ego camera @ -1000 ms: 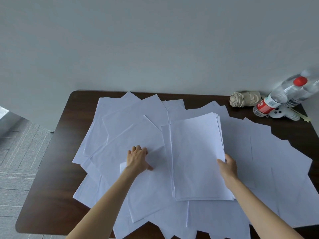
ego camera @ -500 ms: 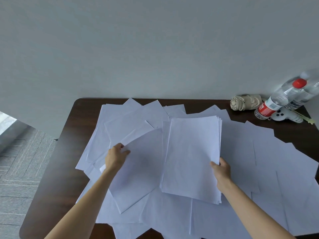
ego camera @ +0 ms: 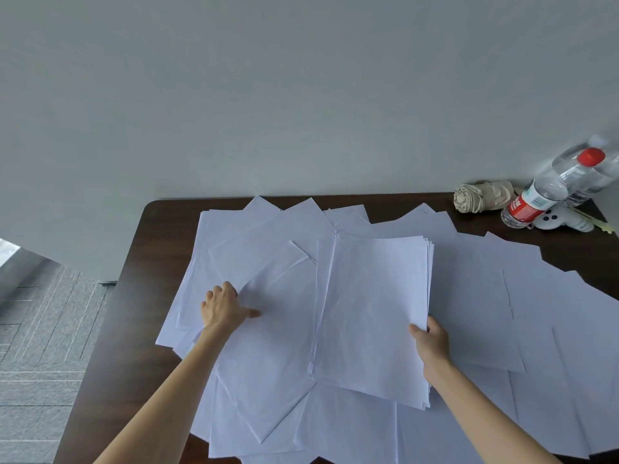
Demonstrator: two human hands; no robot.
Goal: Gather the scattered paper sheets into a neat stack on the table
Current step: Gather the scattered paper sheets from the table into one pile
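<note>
Paper sheets [ego camera: 552,313]: partly gathered, well short of done by our estimate. One stack [ego camera: 371,316] sat near the table's centre, on top of the spread. Its edges were roughly squared, but the right side fanned slightly and the layers showed as thin steps. Our right hand [ego camera: 430,343] gripped the stack's edge at about 4 o'clock, thumb on top, fingers hidden beneath. Just beside the stack at 9 o'clock, our left hand [ego camera: 224,308] pinched the far corner of a loose sheet [ego camera: 268,356], thumb flat on top, fingers curled at its edge. That sheet lay skewed and ran up to the stack's left edge.

Left to do: many sheets uncollected, fanned across the table [ego camera: 134,296] from 8 o'clock through 12 to 4. They overlapped at mixed angles, and some reached the near edge at 6. We couldn't read a count.

Materials: thin plain white paper, matte, blank, mostly flat with a few faint creases. We'd expect it to flex and slide easily. Table was dark brown wood grain, smooth, with rounded corners.

At the 1–2 o'clock corner:
- a beige fabric bundle [ego camera: 482,195], rolled up
- a clear plastic bottle [ego camera: 536,199] with red label and red cap
- a second clear bottle [ego camera: 599,182] behind it
- a small white object [ego camera: 556,219] we couldn't identify

Plain grey wall at 12. Grey patterned floor [ego camera: 40,346] at 9.
</note>
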